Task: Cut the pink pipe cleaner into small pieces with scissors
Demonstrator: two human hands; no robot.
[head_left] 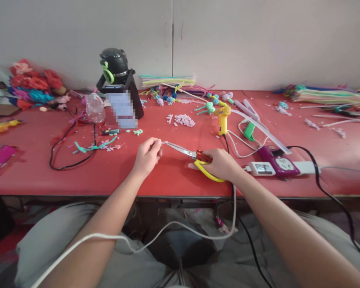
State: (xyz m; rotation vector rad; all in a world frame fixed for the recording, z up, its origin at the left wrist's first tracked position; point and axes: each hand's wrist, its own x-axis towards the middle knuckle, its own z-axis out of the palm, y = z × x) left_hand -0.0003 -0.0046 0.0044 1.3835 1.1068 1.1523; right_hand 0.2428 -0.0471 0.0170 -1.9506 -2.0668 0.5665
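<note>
My right hand (220, 163) grips a pair of scissors (180, 149) by its yellow and red handles, blades pointing left. Thumb and finger of my left hand (149, 157) are pinched on a short pale pink piece of chenille stem (164, 142), mostly hidden by the fingers. The blade tips reach that piece; whether they close on it is too small to tell. Just beyond the hands lies a pile of short pale pink cut pieces (184, 120) on the red tabletop (168, 176).
A yellow glue gun (223, 119) stands behind my right hand, near a purple power strip (277, 162). A phone (122, 108) leans on a black bottle (115, 64). Bundled chenille stems (168, 81) lie along the wall. A white cable (168, 227) crosses my left forearm.
</note>
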